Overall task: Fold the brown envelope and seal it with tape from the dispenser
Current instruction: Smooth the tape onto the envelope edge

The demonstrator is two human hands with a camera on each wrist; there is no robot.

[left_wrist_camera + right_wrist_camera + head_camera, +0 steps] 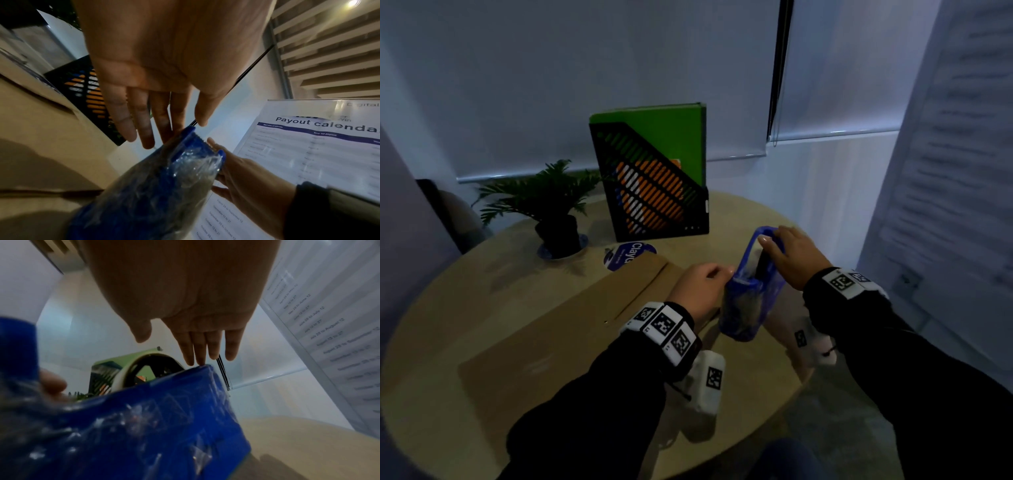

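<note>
noted brown paper envelope [558,325] flat on wooden worktop [739,212], untaped. found blue plastic tape dispenser [743,308] at its right edge, left hand [698,287] and right hand [794,260] touching it, grips wide. judged taping outstanding.

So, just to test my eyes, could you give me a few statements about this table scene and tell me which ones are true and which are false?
1. The left hand and the right hand both touch the blue tape dispenser. True.
2. The brown envelope is held up in the air. False: it lies flat on the table.
3. A green folder stands in the black file holder. True.
4. The potted plant stands to the right of the file holder. False: in the head view it stands to the left of it.
</note>
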